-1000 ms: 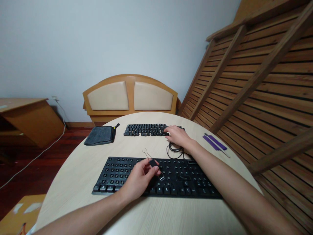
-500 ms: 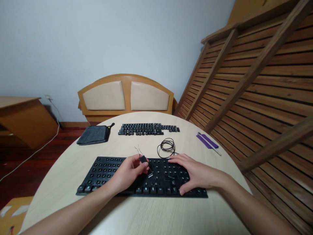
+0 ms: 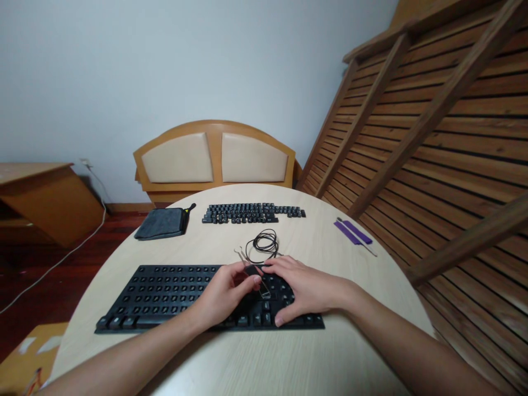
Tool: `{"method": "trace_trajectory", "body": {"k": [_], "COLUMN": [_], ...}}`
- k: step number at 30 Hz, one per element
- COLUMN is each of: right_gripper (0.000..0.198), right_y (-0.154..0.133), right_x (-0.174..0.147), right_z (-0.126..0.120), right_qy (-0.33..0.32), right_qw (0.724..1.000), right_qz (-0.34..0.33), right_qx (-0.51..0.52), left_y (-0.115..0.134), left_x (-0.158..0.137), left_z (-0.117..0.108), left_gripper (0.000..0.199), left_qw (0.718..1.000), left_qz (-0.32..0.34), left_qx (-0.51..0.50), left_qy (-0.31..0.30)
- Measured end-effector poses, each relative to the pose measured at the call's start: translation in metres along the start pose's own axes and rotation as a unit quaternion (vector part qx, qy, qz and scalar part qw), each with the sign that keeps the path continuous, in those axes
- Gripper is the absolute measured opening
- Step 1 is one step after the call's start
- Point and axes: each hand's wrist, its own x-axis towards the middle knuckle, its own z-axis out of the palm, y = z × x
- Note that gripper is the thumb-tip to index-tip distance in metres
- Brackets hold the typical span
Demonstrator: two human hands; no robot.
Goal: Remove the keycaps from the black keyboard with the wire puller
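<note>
My left hand pinches the black handle of a keycap puller, with wire ends sticking out at both sides. The puller's lower wire loop is over the right part of a black keyboard; whether it touches a key is unclear. My right hand spans the keyboard's right end, fingers at the back edge and thumb near the front row, holding it. Most of the keyboard's upper rows show bare switches; keycaps remain along the front row. Both hands hide part of the right-hand section.
Behind the keyboard lies a coiled black cable. Farther back are rows of loose keycaps. A dark grey pouch lies at the left, purple strips with a thin metal tool at the right. Wooden slats lean beside the round table.
The keyboard has slid left, with my right hand moving along on it. My left hand and the puller have shifted slightly right over the keyboard. The coiled cable has moved left too.
</note>
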Motion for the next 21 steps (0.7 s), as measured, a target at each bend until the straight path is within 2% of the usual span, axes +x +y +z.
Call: {"method": "trace_trajectory", "body": {"k": [4, 7, 10, 19, 21], "right_gripper": [0.086, 0.064, 0.048, 0.044, 0.041], "right_y": [0.000, -0.006, -0.015, -0.018, -0.018], "right_x": [-0.003, -0.008, -0.009, -0.006, -0.006], "right_z": [0.013, 0.020, 0.023, 0.027, 0.027], "right_qy": [0.044, 0.078, 0.079, 0.083, 0.085], "right_qw": [0.999, 0.997, 0.996, 0.995, 0.995], "right_qz": [0.002, -0.011, -0.030, -0.043, -0.049], "right_qx": [0.007, 0.023, 0.033, 0.033, 0.034], "left_y": [-0.003, -0.006, -0.007, -0.005, -0.003], "left_x": [-0.001, -0.002, -0.002, -0.005, -0.006], "left_z": [0.001, 0.000, -0.001, -0.001, -0.002], "left_gripper": [0.018, 0.021, 0.024, 0.026, 0.028], "left_qw": [1.000, 0.998, 0.997, 0.995, 0.991], "left_qz": [-0.005, -0.012, -0.013, -0.024, -0.010], "left_qx": [0.027, 0.057, 0.078, 0.078, 0.117], "left_qy": [-0.009, -0.019, -0.024, -0.058, -0.071]}}
